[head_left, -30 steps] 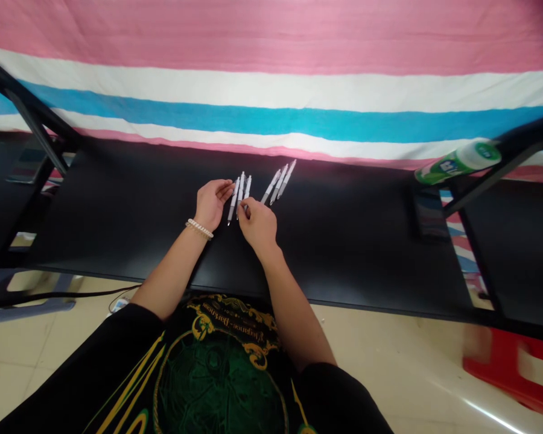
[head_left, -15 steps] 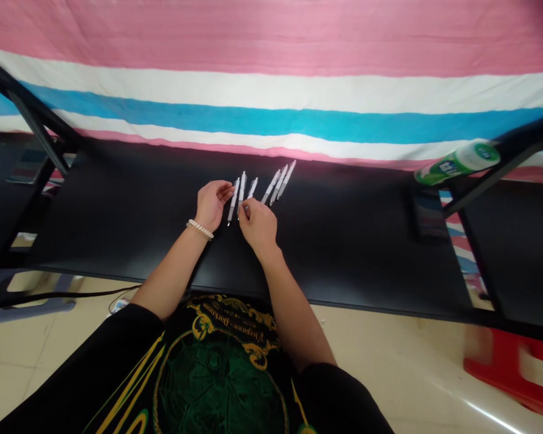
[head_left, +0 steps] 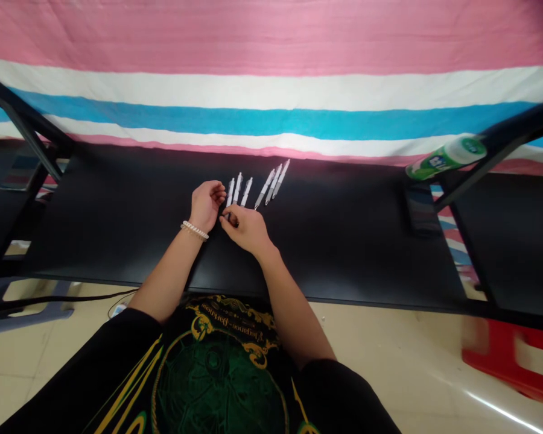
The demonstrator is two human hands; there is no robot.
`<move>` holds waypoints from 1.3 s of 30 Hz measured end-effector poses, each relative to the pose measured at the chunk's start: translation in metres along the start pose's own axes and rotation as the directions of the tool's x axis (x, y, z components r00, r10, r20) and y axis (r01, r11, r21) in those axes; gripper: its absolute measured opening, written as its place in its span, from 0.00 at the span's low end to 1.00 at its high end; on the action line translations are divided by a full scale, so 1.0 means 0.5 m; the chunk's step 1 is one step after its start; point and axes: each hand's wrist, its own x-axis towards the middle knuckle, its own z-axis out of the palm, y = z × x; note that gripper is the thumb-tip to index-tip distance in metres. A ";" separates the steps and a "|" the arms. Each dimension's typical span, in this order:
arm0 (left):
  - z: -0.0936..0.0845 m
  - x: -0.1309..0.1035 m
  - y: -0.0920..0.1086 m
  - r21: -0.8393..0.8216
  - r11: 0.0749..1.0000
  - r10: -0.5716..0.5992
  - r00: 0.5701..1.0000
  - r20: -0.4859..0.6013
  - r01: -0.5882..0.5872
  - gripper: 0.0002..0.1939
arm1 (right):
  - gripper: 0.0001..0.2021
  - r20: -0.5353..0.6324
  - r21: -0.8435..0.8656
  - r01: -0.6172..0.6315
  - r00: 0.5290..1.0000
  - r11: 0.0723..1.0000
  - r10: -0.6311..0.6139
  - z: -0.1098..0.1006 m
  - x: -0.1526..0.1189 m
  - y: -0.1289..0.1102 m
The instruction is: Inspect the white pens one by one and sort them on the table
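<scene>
On the black table (head_left: pixel 344 247) in front of me, three white-and-grey pens (head_left: pixel 238 187) lie side by side between my hands, with a second trio of pens (head_left: pixel 274 184) slanting just to their right; slim barrels like these would likely roll if nudged, so I judge it best to move one at a time with a light pinch, my knuckles lifted clear of its neighbours; my left hand (head_left: pixel 205 202) would serve well as a loose fence; for now its fingers are half curled just beside the leftmost pen (head_left: pixel 230 191), with nothing to be seen in them; my right hand (head_left: pixel 248 229) is narrow, thumb and forefinger almost together by that pen's lower end; whether they grip it or merely hover, I cannot tell.
</scene>
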 end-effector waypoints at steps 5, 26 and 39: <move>-0.002 0.001 -0.003 0.094 0.995 0.040 0.999 0.006 -0.040 0.03 | 0.07 0.005 -0.126 -0.018 1.000 0.992 0.019 0.005 0.002 0.000; -0.023 -0.001 -0.006 0.688 0.479 0.352 0.837 0.419 -0.545 0.27 | 0.23 -0.496 -0.075 -0.315 0.835 0.946 0.239 -0.105 0.050 0.200; -0.028 0.002 -0.010 0.747 0.271 0.289 0.792 0.538 -0.607 0.25 | 0.27 -0.206 -0.259 -0.128 0.976 0.957 0.074 -0.079 0.104 0.214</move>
